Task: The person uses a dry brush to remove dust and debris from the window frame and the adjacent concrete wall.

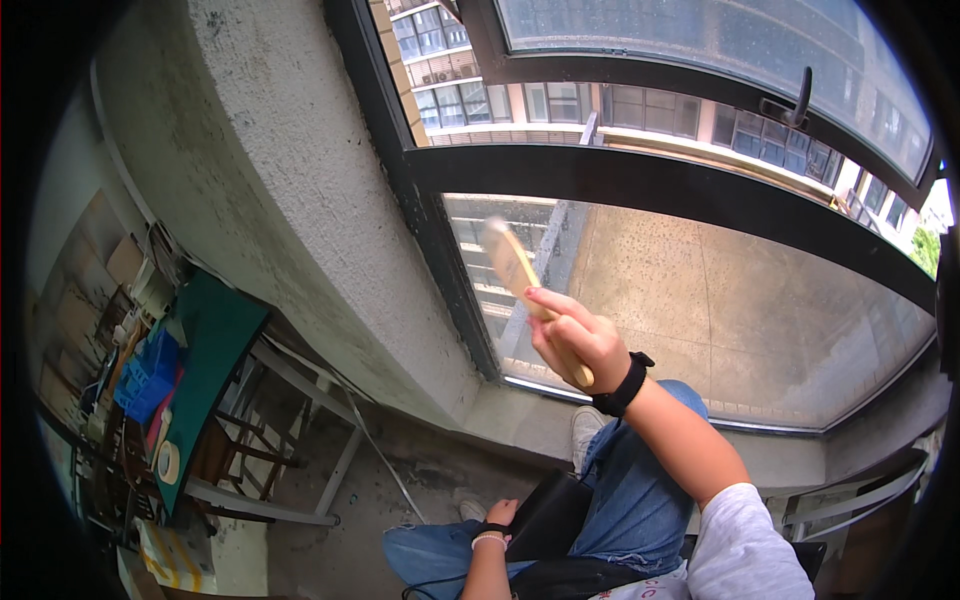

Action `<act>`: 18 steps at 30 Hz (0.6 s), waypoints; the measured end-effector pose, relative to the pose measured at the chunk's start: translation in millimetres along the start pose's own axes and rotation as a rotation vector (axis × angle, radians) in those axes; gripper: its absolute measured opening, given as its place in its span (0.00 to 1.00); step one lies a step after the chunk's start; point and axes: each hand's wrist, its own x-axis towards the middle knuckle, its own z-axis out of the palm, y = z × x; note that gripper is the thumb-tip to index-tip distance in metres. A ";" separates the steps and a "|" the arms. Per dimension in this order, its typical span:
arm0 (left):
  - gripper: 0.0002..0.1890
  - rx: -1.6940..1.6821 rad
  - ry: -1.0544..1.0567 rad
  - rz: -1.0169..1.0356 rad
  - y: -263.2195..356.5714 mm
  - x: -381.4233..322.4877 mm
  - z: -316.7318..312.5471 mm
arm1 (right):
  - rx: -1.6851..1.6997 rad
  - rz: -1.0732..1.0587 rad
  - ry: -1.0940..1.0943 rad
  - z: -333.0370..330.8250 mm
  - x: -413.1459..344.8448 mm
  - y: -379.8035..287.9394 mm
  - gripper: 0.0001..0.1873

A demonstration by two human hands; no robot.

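Observation:
My right hand [574, 341] grips the handle of a light wooden brush [529, 281], raised in front of the lower window pane [645, 292]. The brush points up and to the left, and its far end is blurred. Whether it touches the glass I cannot tell. A black band circles the right wrist. Low in the view, my left hand [502, 513] rests by my knee beside a black bag or case [551, 510]. Its fingers look curled, though small in view, and a black band and a beaded bracelet are on that wrist.
A dark window frame [600, 169] with a handle [801, 101] spans the top. Left stands a rough concrete wall [300, 187]. A green-topped table [217, 330] holds a blue plastic basket [146, 375] and a tape roll [168, 461]. A cable [386, 465] crosses the floor.

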 end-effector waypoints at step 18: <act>0.23 -0.001 0.017 0.014 11.1 -8.8 1.0 | -0.262 0.305 -0.111 -14.5 -6.5 -7.0 0.10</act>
